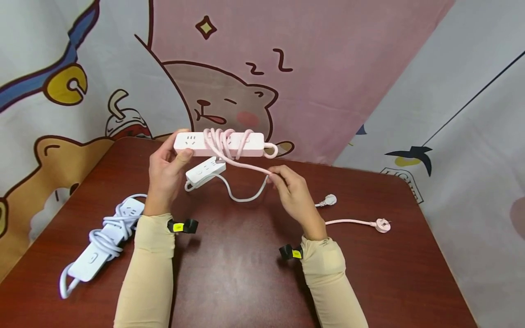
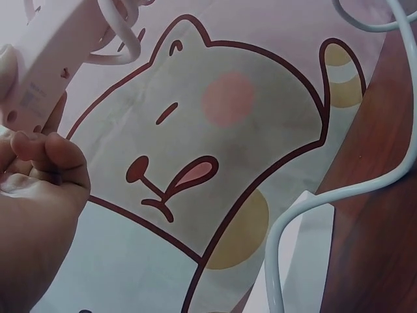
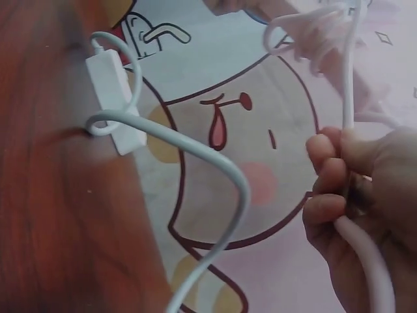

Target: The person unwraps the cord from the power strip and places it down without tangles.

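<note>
My left hand (image 1: 162, 177) grips the left end of a pink power strip (image 1: 198, 145), thumb on the front edge, and holds it raised above the table. Several turns of the strip's pink cord (image 1: 248, 166) wrap its middle and right part. In the left wrist view the strip's underside (image 2: 49, 62) shows above the curled fingers. The cord runs from the wraps to my right hand (image 1: 293, 193), which pinches it. In the right wrist view the cord (image 3: 368, 261) passes through the curled fingers. Beyond the right wrist its pink plug (image 1: 383, 225) lies on the table.
Behind the raised strip, a smaller white power strip (image 1: 206, 171) lies on the brown table (image 1: 238, 282), its loose cord (image 1: 242, 199) running right toward a white plug (image 1: 330, 199). Another white strip (image 1: 86, 264), wrapped in its cord, lies at the left. A printed curtain (image 1: 328, 91) hangs behind.
</note>
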`<action>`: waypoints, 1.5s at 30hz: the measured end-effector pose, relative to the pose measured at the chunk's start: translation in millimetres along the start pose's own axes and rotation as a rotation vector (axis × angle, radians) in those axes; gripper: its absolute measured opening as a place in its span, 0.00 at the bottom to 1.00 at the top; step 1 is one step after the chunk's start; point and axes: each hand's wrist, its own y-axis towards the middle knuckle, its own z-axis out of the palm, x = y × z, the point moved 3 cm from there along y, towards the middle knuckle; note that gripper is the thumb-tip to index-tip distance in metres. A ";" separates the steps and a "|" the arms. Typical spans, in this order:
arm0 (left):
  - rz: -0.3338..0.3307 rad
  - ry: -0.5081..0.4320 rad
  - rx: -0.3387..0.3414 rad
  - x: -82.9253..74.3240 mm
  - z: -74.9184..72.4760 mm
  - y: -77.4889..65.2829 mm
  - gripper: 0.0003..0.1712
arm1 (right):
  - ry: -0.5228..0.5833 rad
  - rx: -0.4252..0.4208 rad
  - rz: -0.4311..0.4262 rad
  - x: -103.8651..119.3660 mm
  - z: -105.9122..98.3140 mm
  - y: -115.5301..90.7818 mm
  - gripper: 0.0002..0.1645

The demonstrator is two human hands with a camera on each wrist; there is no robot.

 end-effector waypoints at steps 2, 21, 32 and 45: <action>0.001 0.007 -0.008 0.5 -0.5 0.1 0.26 | 0.000 0.003 -0.010 3.7 -3.0 -0.6 0.10; -0.084 0.246 0.040 2.1 4.5 -3.0 0.28 | -0.084 -0.282 -0.242 40.8 -37.6 -2.1 0.08; -0.094 0.293 0.141 5.2 13.4 -5.6 0.28 | -0.115 -0.371 -0.219 41.3 -57.5 -5.0 0.06; -0.140 0.142 0.246 5.1 20.3 -10.0 0.30 | -0.149 -0.390 -0.133 27.8 -70.5 -4.6 0.06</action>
